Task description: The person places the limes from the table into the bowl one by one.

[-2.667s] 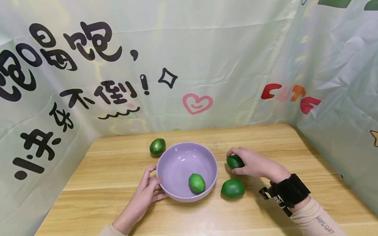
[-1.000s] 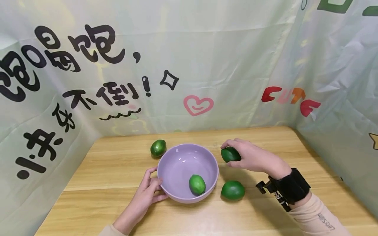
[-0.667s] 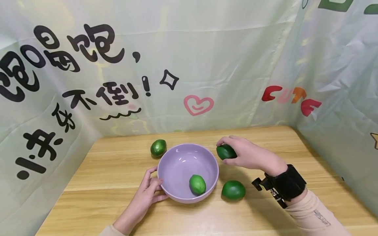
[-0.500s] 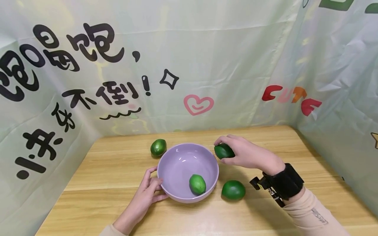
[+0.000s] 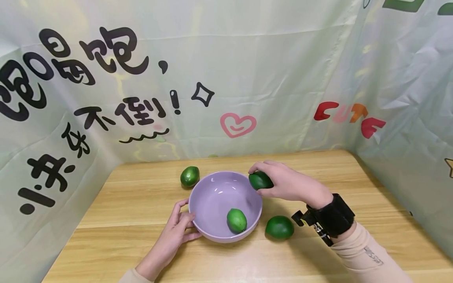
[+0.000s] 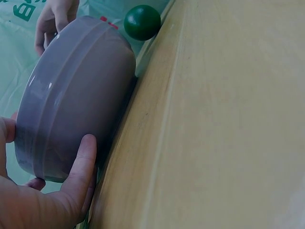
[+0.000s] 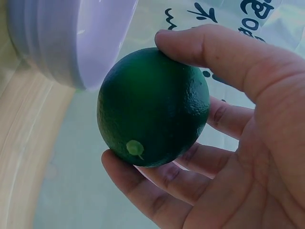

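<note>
My right hand (image 5: 290, 184) grips a dark green lime (image 5: 260, 181) between thumb and fingers, over the right rim of a purple bowl (image 5: 209, 204). In the right wrist view, the held lime (image 7: 147, 109) shows its pale stem end, with the fingers curled around it. My left hand (image 5: 174, 230) holds the bowl's left side. The left wrist view shows its thumb and fingers spread around the bowl wall (image 6: 90, 95). A brighter green lime (image 5: 236, 221) lies in the bowl, towards the front right.
On the wooden table (image 5: 141, 204), one lime (image 5: 190, 177) lies behind the bowl to the left, and another lime (image 5: 279, 227) lies to its right, below the right forearm. A printed cloth (image 5: 283, 70) encloses the table at the back and sides. A black camera strap (image 5: 334, 216) wraps the right wrist.
My right hand has carried its lime leftwards and up from the table on the right to the bowl's rim. The left hand and bowl have stayed in place.
</note>
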